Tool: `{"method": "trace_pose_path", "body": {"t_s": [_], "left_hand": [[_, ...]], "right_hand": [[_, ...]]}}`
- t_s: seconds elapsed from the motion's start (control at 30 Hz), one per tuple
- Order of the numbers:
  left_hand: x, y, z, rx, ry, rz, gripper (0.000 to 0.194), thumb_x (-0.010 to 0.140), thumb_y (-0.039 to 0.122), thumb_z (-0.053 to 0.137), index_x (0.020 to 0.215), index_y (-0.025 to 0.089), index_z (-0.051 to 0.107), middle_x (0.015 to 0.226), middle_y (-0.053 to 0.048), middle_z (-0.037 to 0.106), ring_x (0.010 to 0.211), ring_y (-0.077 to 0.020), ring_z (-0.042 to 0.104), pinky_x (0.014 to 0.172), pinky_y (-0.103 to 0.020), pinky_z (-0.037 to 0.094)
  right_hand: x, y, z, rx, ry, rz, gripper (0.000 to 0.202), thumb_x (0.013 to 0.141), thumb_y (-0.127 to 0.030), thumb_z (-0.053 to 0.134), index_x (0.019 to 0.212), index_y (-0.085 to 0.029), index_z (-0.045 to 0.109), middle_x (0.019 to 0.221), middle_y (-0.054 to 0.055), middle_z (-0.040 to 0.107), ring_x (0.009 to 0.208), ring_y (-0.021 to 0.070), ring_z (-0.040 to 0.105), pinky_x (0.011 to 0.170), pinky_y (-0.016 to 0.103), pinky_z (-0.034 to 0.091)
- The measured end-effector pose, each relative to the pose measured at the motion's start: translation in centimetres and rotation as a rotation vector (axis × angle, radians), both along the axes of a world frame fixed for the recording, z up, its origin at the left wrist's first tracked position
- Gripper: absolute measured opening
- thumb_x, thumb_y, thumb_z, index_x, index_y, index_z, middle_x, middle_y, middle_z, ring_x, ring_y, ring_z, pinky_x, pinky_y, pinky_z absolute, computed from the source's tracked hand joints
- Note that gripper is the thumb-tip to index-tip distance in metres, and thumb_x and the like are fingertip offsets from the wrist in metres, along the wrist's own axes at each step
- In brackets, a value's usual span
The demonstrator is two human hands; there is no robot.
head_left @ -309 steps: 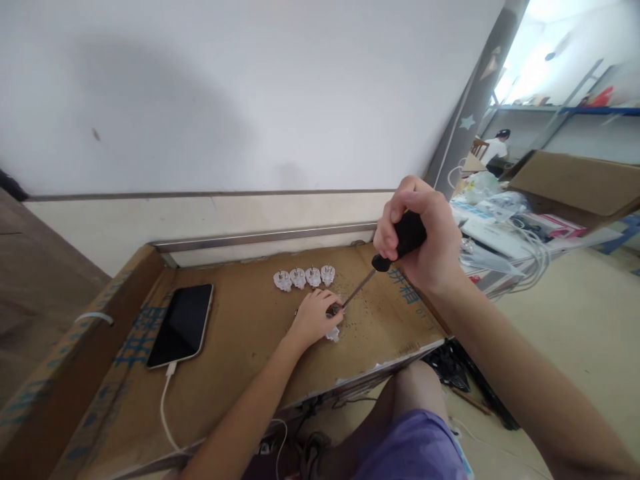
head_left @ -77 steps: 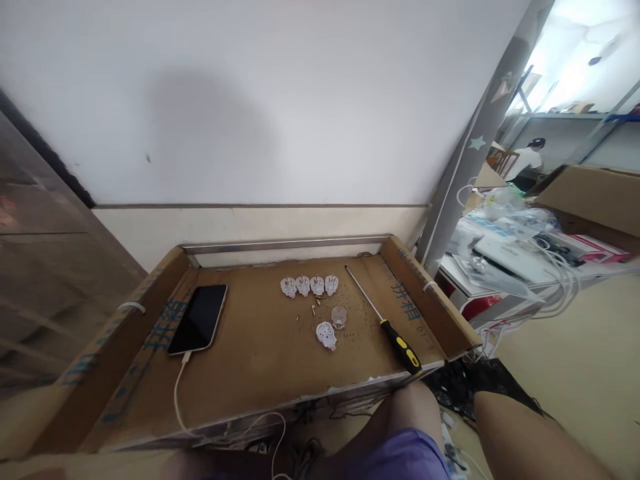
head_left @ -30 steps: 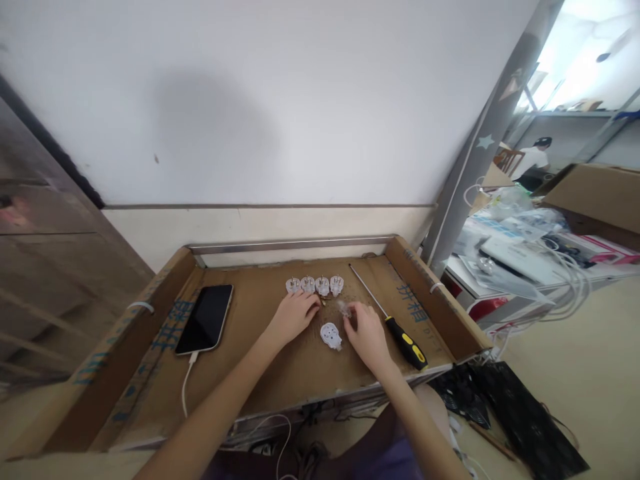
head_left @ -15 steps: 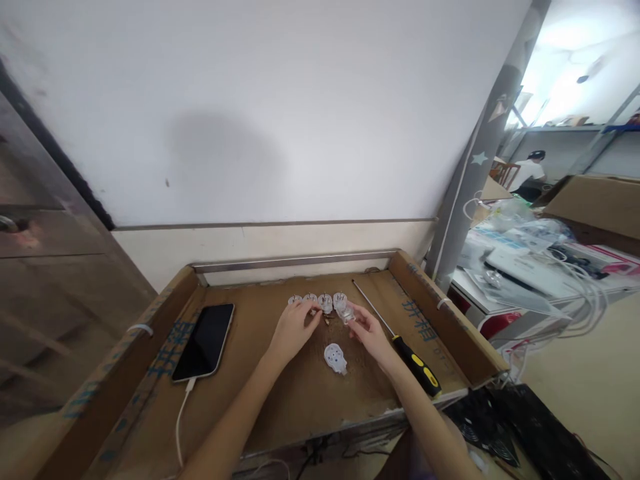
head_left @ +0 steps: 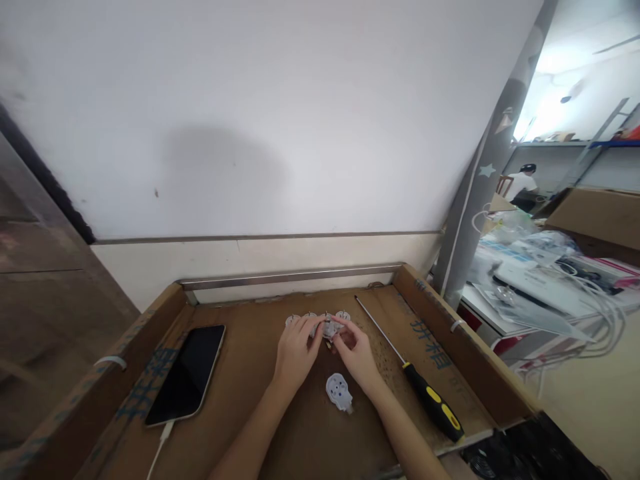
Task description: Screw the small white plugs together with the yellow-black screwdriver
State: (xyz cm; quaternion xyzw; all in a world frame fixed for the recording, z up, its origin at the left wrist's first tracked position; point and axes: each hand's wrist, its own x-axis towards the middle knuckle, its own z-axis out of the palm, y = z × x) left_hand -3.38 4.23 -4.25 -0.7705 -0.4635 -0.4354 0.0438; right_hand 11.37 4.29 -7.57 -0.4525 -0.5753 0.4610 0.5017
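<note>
2 bare hands: 1 left hand (head_left: 294, 351), 1 right hand (head_left: 359, 360). 1 clear plug piece (head_left: 329, 329) between them. 4 pinned plug pieces (head_left: 343, 315) in the row, partly covered. 1 loose white socket piece (head_left: 339, 391). Brass bits (head_left: 329, 345): at least 1, too small to count properly. 1 screwdriver (head_left: 411, 375). 1 phone (head_left: 187, 373), 1 white cable (head_left: 159, 449). 2 white ties (head_left: 111, 361), one per side. 1 co-worker (head_left: 521, 184), 1 open cardboard box (head_left: 595, 217). Loose cables (head_left: 607, 313) at right: several, can't get an exact number.
</note>
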Motion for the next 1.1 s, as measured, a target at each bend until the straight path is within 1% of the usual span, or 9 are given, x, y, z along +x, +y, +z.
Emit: {"method": "trace_pose_path", "body": {"t_s": [0.13, 0.27, 0.47, 0.6, 0.7, 0.77, 0.83, 0.97, 1.1], "left_hand": [[0.3, 0.0, -0.4, -0.005, 0.012, -0.016, 0.017, 0.091, 0.021, 0.044, 0.097, 0.02, 0.06, 0.091, -0.004, 0.068, 0.084, -0.0189, 0.061, 0.076, -0.032, 0.048], [0.3, -0.2, -0.9, -0.029, -0.02, -0.048, 0.018, 0.092, 0.02, 0.043, 0.097, 0.02, 0.059, 0.091, -0.004, 0.067, 0.085, -0.0178, 0.061, 0.077, -0.031, 0.049], [1.1, -0.7, -1.1, -0.073, -0.104, -0.086, 0.018, 0.092, 0.02, 0.041, 0.1, 0.021, 0.057, 0.093, -0.003, 0.065, 0.083, -0.0156, 0.063, 0.072, -0.027, 0.05], [1.2, -0.6, -0.6, -0.016, -0.094, -0.061, 0.018, 0.092, 0.021, 0.041, 0.098, 0.021, 0.059, 0.091, -0.003, 0.066, 0.082, -0.0158, 0.063, 0.073, -0.027, 0.05], [0.7, -0.4, -0.3, 0.048, -0.104, 0.015, 0.018, 0.092, 0.023, 0.043, 0.098, 0.02, 0.06, 0.089, -0.004, 0.066, 0.082, -0.0165, 0.063, 0.075, -0.028, 0.05], [0.3, -0.5, -0.3, 0.052, -0.11, 0.055, 0.018, 0.092, 0.023, 0.044, 0.097, 0.02, 0.061, 0.088, -0.004, 0.066, 0.08, -0.0162, 0.063, 0.073, -0.028, 0.05], [0.2, -0.7, -0.4, 0.047, -0.079, 0.035, 0.017, 0.09, 0.021, 0.045, 0.096, 0.02, 0.061, 0.087, -0.003, 0.065, 0.077, -0.0154, 0.062, 0.071, -0.027, 0.05], [0.9, -1.0, -0.5, 0.075, 0.008, -0.062, 0.016, 0.089, 0.019, 0.045, 0.094, 0.02, 0.06, 0.086, -0.003, 0.066, 0.08, -0.0159, 0.062, 0.073, -0.027, 0.05], [1.3, -1.1, -0.4, 0.093, 0.035, -0.094, 0.015, 0.09, 0.018, 0.046, 0.094, 0.02, 0.06, 0.084, -0.003, 0.066, 0.078, -0.0161, 0.062, 0.071, -0.028, 0.05]], "right_hand": [[0.4, 0.5, -0.1, -0.103, 0.106, 0.101, 0.033, 0.089, -0.033, 0.053, 0.116, -0.014, 0.052, 0.098, 0.005, 0.059, 0.074, 0.0109, 0.059, 0.062, 0.026, 0.052], [0.8, 0.6, 0.0, -0.165, 0.204, 0.179, 0.035, 0.088, -0.032, 0.054, 0.119, -0.015, 0.051, 0.109, 0.007, 0.057, 0.082, 0.0129, 0.06, 0.066, 0.028, 0.053], [0.9, 0.3, 0.4, -0.211, 0.311, 0.219, 0.035, 0.089, -0.034, 0.053, 0.118, -0.015, 0.052, 0.109, 0.007, 0.058, 0.085, 0.014, 0.06, 0.069, 0.031, 0.053], [1.1, 0.1, 0.5, -0.227, 0.338, 0.193, 0.038, 0.088, -0.03, 0.055, 0.122, -0.016, 0.049, 0.114, 0.008, 0.056, 0.089, 0.0154, 0.06, 0.07, 0.031, 0.054], [1.4, 0.4, 0.3, -0.237, 0.337, 0.135, 0.04, 0.089, -0.031, 0.054, 0.125, -0.017, 0.045, 0.114, 0.008, 0.055, 0.085, 0.0145, 0.06, 0.067, 0.03, 0.054], [1.7, 0.7, 0.1, -0.252, 0.321, 0.104, 0.039, 0.089, -0.031, 0.054, 0.124, -0.017, 0.046, 0.112, 0.008, 0.056, 0.083, 0.0137, 0.059, 0.066, 0.029, 0.054], [1.9, 1.0, -0.1, -0.271, 0.296, 0.084, 0.036, 0.088, -0.031, 0.054, 0.121, -0.016, 0.049, 0.109, 0.007, 0.057, 0.082, 0.0133, 0.059, 0.067, 0.029, 0.054], [1.9, 1.2, -0.5, -0.279, 0.244, 0.048, 0.032, 0.088, -0.032, 0.054, 0.116, -0.015, 0.052, 0.104, 0.006, 0.058, 0.081, 0.0129, 0.059, 0.067, 0.029, 0.053], [1.6, 1.1, -0.7, -0.259, 0.217, 0.039, 0.031, 0.088, -0.032, 0.055, 0.114, -0.014, 0.053, 0.102, 0.005, 0.059, 0.081, 0.0128, 0.059, 0.068, 0.029, 0.053]]}}
